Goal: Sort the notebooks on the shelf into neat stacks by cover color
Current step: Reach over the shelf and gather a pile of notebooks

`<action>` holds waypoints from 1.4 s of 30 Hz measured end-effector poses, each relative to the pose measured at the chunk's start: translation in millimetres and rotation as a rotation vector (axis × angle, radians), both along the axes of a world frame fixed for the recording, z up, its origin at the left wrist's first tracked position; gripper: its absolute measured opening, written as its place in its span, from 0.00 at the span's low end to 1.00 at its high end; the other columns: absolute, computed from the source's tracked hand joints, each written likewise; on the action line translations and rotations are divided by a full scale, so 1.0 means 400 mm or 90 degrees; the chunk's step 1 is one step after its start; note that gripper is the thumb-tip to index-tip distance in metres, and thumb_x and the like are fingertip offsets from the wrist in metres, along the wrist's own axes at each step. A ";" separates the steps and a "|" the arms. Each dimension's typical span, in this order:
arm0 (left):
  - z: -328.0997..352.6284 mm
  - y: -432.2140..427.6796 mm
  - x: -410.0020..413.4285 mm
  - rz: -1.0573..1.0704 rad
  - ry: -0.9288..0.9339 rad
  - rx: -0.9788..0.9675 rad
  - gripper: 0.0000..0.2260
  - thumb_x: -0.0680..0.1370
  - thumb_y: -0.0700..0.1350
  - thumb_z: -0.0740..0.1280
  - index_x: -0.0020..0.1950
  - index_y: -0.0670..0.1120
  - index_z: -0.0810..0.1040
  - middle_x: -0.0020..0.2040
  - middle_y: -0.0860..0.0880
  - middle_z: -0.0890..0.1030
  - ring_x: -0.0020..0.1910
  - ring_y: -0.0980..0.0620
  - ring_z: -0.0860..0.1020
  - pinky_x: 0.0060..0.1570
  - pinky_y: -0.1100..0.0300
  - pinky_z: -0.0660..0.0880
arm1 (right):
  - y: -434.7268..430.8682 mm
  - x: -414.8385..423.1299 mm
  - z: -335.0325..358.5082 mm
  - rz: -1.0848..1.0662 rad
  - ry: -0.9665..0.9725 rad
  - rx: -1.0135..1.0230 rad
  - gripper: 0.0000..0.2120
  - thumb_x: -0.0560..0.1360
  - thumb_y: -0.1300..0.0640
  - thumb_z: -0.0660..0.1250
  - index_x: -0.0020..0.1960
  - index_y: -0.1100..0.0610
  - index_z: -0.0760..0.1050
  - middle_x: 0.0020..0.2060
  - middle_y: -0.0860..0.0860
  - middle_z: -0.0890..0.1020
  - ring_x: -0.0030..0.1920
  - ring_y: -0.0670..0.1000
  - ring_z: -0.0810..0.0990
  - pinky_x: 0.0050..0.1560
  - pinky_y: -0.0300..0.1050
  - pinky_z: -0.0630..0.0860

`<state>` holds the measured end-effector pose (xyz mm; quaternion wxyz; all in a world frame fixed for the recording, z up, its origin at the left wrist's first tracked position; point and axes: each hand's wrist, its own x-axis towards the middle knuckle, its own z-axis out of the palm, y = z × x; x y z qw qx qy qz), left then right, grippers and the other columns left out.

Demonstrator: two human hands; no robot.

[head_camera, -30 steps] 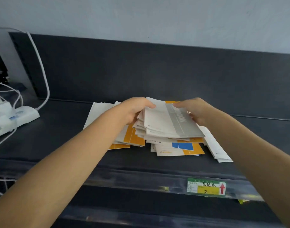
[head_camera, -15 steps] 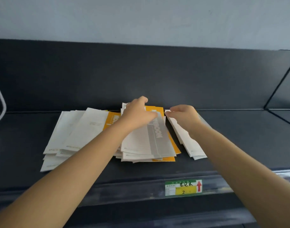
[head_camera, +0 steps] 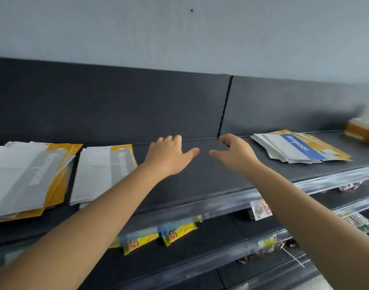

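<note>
On a dark grey metal shelf (head_camera: 200, 181), a grey-banded, orange-edged pile of thin paper notebooks (head_camera: 29, 176) is seen far left, a second grey-banded pile (head_camera: 102, 172) beside it, a blue-banded pile (head_camera: 298, 147) upper right, all fanned. Neatening is judged outstanding. At centre, left hand (head_camera: 171, 155) and right hand (head_camera: 236, 153) are held empty, grips apart.

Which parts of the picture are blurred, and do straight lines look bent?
Head view: the orange thing at far right and the packets below are smeared; left hand and right hand look fairly sharp; the top edge of the back panel bows, a wide-angle effect.
</note>
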<state>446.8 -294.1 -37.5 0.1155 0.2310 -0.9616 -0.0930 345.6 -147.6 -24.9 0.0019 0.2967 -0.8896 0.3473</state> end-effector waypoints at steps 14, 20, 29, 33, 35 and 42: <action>0.021 0.322 -0.533 -0.152 -0.043 -0.134 0.32 0.78 0.69 0.50 0.69 0.45 0.67 0.66 0.45 0.73 0.67 0.43 0.68 0.63 0.49 0.64 | 0.320 -0.459 -0.006 -0.163 -0.063 0.066 0.30 0.74 0.46 0.68 0.72 0.55 0.64 0.66 0.52 0.72 0.62 0.52 0.74 0.49 0.42 0.68; 0.010 0.346 -0.714 -0.198 -0.071 -0.152 0.34 0.78 0.69 0.50 0.75 0.45 0.62 0.71 0.45 0.70 0.70 0.43 0.66 0.66 0.49 0.63 | 0.394 -0.625 0.003 -0.245 -0.043 0.164 0.25 0.75 0.47 0.67 0.67 0.57 0.69 0.60 0.54 0.77 0.53 0.53 0.76 0.47 0.45 0.71; -0.059 0.374 -0.942 -0.137 -0.159 0.084 0.37 0.76 0.69 0.56 0.75 0.44 0.61 0.72 0.43 0.69 0.68 0.44 0.70 0.55 0.54 0.70 | 0.442 -0.861 -0.043 -0.256 -0.160 0.274 0.29 0.71 0.37 0.68 0.60 0.59 0.71 0.48 0.55 0.79 0.39 0.48 0.72 0.40 0.42 0.68; -0.088 0.388 -1.024 -0.059 -0.150 0.200 0.40 0.73 0.66 0.65 0.77 0.45 0.56 0.74 0.43 0.63 0.68 0.46 0.69 0.57 0.56 0.71 | 0.473 -0.965 -0.059 -0.241 -0.183 0.271 0.30 0.69 0.35 0.70 0.56 0.59 0.73 0.46 0.54 0.78 0.45 0.51 0.75 0.44 0.43 0.69; -0.093 0.396 -1.061 -0.028 -0.141 0.265 0.43 0.70 0.64 0.69 0.77 0.46 0.55 0.74 0.44 0.62 0.68 0.46 0.69 0.60 0.56 0.71 | 0.483 -1.014 -0.062 -0.227 -0.190 0.276 0.33 0.67 0.34 0.71 0.58 0.59 0.73 0.48 0.53 0.78 0.48 0.53 0.76 0.44 0.44 0.70; -0.093 0.407 -1.136 0.102 0.106 0.593 0.37 0.72 0.52 0.74 0.75 0.41 0.62 0.74 0.45 0.66 0.71 0.46 0.67 0.61 0.55 0.67 | 0.475 -1.130 -0.053 -0.079 -0.175 0.332 0.35 0.62 0.35 0.74 0.57 0.58 0.69 0.55 0.53 0.79 0.50 0.52 0.76 0.49 0.45 0.74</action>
